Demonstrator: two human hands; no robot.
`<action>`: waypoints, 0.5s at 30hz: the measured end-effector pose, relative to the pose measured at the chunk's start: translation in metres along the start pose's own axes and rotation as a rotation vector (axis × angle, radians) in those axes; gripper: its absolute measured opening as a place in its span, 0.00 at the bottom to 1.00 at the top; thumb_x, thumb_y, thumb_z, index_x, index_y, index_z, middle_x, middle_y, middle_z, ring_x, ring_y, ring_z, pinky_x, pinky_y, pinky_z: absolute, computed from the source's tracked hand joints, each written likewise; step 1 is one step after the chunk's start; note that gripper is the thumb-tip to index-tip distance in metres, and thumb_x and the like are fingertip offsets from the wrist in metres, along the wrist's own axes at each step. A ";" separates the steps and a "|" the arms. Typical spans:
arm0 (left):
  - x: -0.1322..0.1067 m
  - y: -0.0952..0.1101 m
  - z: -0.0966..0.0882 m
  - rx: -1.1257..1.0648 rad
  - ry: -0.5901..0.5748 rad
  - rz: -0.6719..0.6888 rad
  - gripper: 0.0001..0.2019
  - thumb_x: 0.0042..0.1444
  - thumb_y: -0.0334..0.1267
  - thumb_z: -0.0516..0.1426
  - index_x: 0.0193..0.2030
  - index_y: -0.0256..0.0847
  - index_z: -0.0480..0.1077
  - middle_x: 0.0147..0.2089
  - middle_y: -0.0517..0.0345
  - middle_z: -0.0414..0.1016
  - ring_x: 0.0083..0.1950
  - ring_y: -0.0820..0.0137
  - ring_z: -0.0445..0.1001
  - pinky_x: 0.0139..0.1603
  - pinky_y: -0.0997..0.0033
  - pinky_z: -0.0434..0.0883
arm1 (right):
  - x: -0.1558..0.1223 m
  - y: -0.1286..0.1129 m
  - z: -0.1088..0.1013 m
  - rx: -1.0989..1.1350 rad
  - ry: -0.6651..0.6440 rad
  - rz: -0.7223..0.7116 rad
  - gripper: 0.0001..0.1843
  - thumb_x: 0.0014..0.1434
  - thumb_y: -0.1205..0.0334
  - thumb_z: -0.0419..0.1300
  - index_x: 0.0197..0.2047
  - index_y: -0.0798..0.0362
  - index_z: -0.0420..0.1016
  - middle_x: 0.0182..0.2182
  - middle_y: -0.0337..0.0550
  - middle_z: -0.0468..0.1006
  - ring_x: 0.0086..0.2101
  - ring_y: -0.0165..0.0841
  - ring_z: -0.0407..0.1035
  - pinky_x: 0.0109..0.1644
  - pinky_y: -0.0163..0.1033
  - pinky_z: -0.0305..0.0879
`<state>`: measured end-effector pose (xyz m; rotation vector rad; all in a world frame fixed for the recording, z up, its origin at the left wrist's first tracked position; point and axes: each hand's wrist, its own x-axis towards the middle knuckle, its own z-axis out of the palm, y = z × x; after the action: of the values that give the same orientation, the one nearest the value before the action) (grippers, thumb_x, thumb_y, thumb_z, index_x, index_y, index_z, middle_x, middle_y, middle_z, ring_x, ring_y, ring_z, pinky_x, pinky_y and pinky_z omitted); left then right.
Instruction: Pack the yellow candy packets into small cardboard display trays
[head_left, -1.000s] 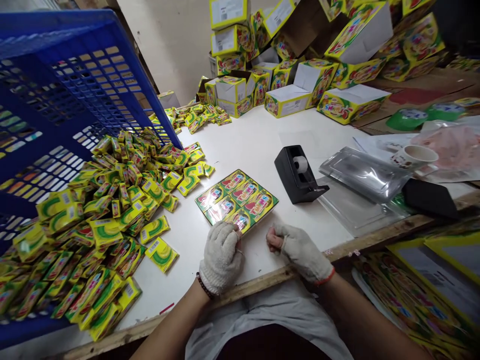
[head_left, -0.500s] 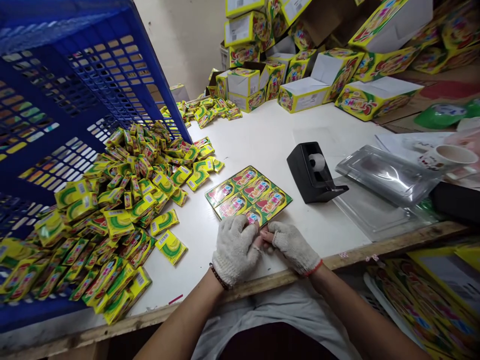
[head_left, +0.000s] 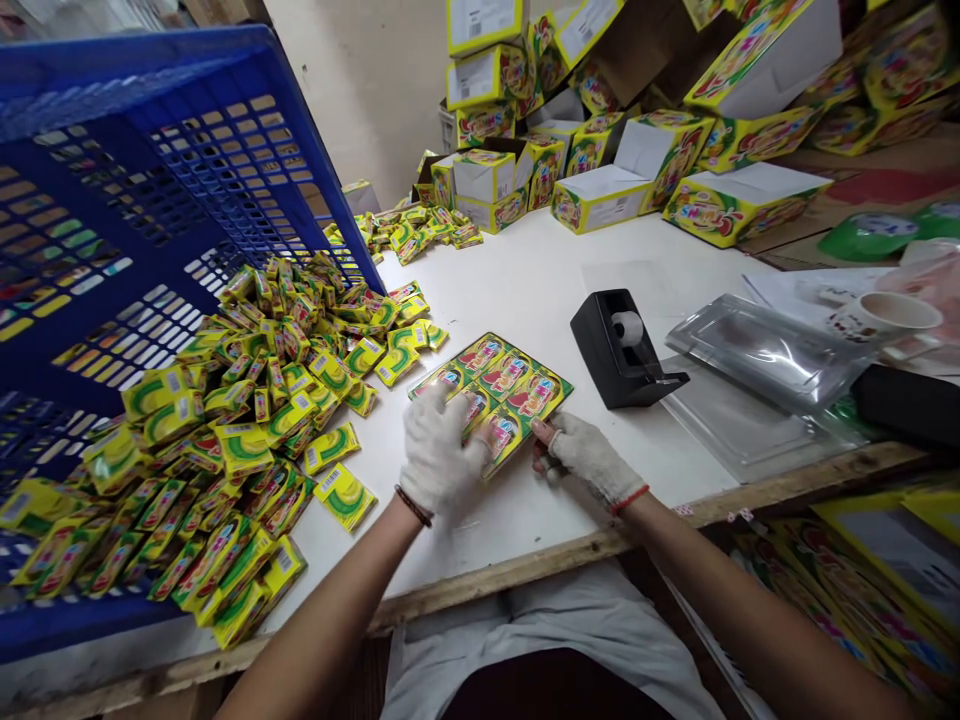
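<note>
A flat block of small printed boxes point(head_left: 510, 385), green and yellow with red fruit and colourful lettering, lies on the white table in front of me. My left hand point(head_left: 442, 450), in a pale knitted glove with bare fingertips, is at its near left side. The fingers are apart and slightly blurred, and partly cover the block. My right hand point(head_left: 581, 455), gloved the same way, has its thumb against the near right corner with the other fingers curled beside and below it. A black tape dispenser point(head_left: 622, 350) with a white roll stands to the right of the block.
A pile of loose small boxes point(head_left: 262, 400) spills from a tilted blue crate point(head_left: 232, 180) on the left. Larger printed cartons point(head_left: 600, 200) stand along the back. Clear plastic trays point(head_left: 765, 345) and a paper cup point(head_left: 885, 312) lie right. The table's wooden edge point(head_left: 510, 575) runs nearest me.
My hands have moved apart from the block's near corner. The left has shifted left along its side with fingers spreading; the right stays at the corner. More of the block shows.
</note>
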<state>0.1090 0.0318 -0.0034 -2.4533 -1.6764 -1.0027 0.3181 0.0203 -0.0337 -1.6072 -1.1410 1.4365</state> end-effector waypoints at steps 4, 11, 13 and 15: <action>0.024 -0.036 -0.005 -0.158 -0.044 -0.276 0.11 0.56 0.35 0.56 0.46 0.40 0.72 0.48 0.47 0.75 0.52 0.57 0.73 0.54 0.55 0.70 | 0.035 -0.016 -0.012 -0.078 0.127 -0.078 0.15 0.55 0.49 0.64 0.36 0.51 0.68 0.26 0.42 0.77 0.26 0.36 0.74 0.27 0.38 0.70; -0.047 0.005 -0.014 -0.402 -0.054 -0.363 0.10 0.62 0.39 0.53 0.47 0.43 0.71 0.45 0.51 0.74 0.46 0.65 0.74 0.48 0.63 0.73 | 0.019 -0.019 -0.015 -0.933 0.060 -0.978 0.29 0.58 0.49 0.62 0.57 0.57 0.74 0.59 0.62 0.72 0.60 0.55 0.65 0.63 0.62 0.58; -0.058 0.016 -0.019 -0.576 -0.061 -0.527 0.14 0.62 0.45 0.54 0.51 0.42 0.68 0.45 0.52 0.74 0.44 0.66 0.74 0.44 0.65 0.74 | 0.006 -0.014 -0.012 -1.120 -0.023 -1.094 0.32 0.58 0.48 0.62 0.61 0.57 0.72 0.62 0.64 0.69 0.62 0.58 0.61 0.64 0.67 0.52; -0.057 0.017 -0.020 -0.730 -0.103 -0.734 0.19 0.59 0.52 0.57 0.51 0.41 0.65 0.40 0.55 0.73 0.40 0.68 0.74 0.37 0.69 0.74 | -0.001 -0.009 -0.012 -1.214 -0.029 -1.137 0.35 0.57 0.51 0.64 0.65 0.57 0.69 0.63 0.65 0.68 0.62 0.58 0.61 0.64 0.67 0.52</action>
<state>0.1004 -0.0300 -0.0101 -2.2182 -2.7362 -1.8617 0.3281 0.0235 -0.0231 -1.0602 -2.5865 -0.0859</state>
